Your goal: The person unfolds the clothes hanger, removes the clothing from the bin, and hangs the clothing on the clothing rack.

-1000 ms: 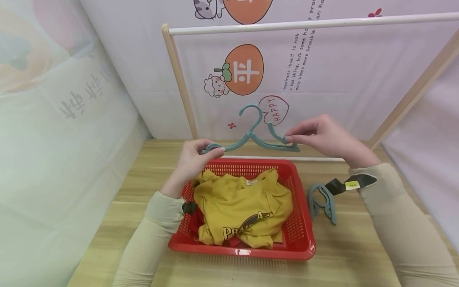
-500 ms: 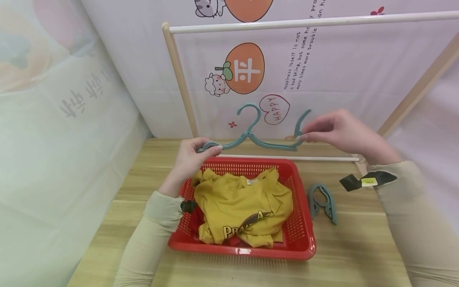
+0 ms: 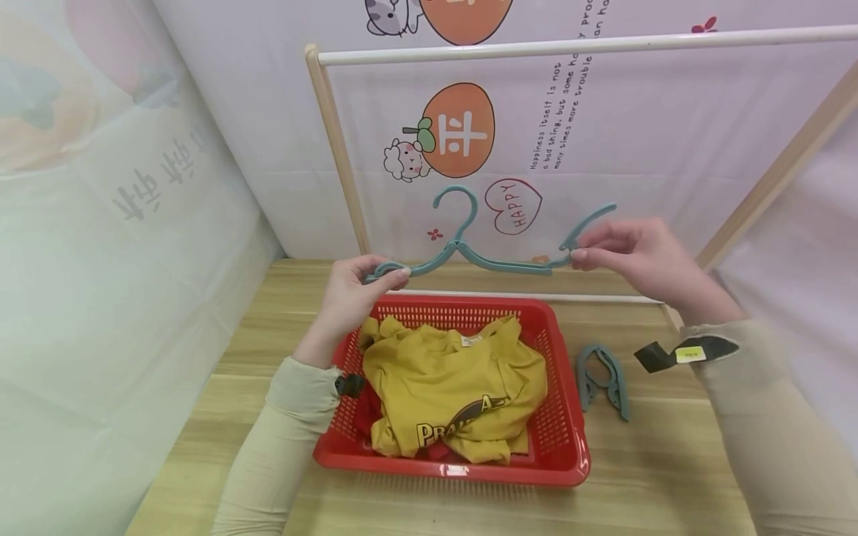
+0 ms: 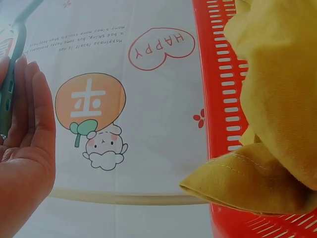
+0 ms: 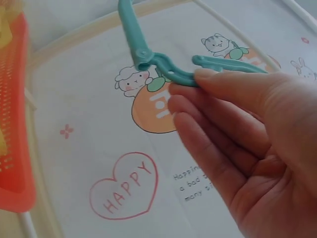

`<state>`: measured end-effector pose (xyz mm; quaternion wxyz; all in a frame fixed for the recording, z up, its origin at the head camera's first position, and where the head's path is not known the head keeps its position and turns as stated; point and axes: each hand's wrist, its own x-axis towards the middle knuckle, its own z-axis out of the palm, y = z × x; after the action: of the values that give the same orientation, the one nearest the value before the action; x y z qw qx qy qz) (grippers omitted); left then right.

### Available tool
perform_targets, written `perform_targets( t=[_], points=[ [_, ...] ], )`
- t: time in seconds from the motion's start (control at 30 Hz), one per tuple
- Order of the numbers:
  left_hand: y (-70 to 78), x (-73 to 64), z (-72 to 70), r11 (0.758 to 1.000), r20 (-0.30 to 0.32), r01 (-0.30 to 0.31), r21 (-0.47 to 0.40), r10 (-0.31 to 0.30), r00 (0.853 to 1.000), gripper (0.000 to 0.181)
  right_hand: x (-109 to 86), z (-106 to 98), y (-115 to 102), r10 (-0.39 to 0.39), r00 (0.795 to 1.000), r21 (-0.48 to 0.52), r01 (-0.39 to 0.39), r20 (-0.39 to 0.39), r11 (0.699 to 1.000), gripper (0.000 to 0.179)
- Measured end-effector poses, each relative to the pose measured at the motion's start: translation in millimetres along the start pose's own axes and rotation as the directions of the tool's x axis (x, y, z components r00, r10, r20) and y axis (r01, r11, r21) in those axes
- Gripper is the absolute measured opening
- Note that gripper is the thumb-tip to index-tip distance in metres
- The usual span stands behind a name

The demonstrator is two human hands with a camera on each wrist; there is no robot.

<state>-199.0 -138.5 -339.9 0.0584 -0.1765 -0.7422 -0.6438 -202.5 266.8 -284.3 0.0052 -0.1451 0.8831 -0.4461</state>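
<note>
Folding hanger (image 3: 499, 266) hangs in mid-air between two hands, near the far rim of the red basket (image 3: 566, 450) and in front of the rack (image 3: 338, 152). The left hand (image 3: 351, 290) pinches one end between thumb and fingers, probably to steady the frame, while the right hand (image 3: 630, 253) has thumb and fingers clamped on the opposite, jointed arm, a grip that seems suited to turning its hinged section. Holding it by the ends leaves the hook free, upright above the central joint. Its body is slim and blue-green; the right tip angles upward out of line, and the right wrist view shows a round pivot beside a curved link.
</note>
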Motion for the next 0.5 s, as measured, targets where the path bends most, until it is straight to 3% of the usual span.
perform_targets(
  t=[0.5],
  points=[
    [-0.1, 0.6, 0.1, 1.000, -0.037, -0.009, -0.027, 0.008, 0.999, 0.016, -1.2, 19, 17, -0.048, 0.984, 0.158, 0.076, -0.171, 0.985, 0.031]
  ],
)
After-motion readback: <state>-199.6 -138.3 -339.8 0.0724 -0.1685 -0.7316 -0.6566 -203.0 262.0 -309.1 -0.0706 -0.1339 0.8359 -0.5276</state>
